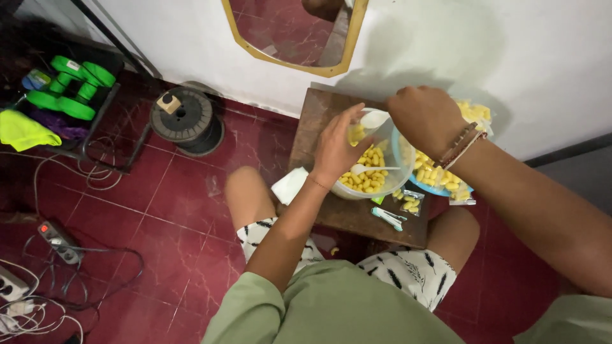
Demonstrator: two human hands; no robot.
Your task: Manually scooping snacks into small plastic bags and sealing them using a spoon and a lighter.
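Observation:
I sit at a small dark wooden table (319, 114). My left hand (335, 150) holds a small clear plastic bag (358, 132) with a few yellow snack pieces in it, over a clear bowl (366, 180) full of the same yellow pieces. A white spoon (373, 169) lies in that bowl. My right hand (426, 118), with bracelets at the wrist, is closed near the bag's top, above a blue bowl (426, 186) of yellow pieces. Whether the right hand grips the bag is hidden.
Small filled packets (408, 202) and a green-white tool (389, 218) lie on the table's near edge. A white paper (288, 185) sits by my knee. On the red tiled floor stand a black cable spool (185, 118), power strips (58, 242) with cords, and a rack with green dumbbells (73, 86).

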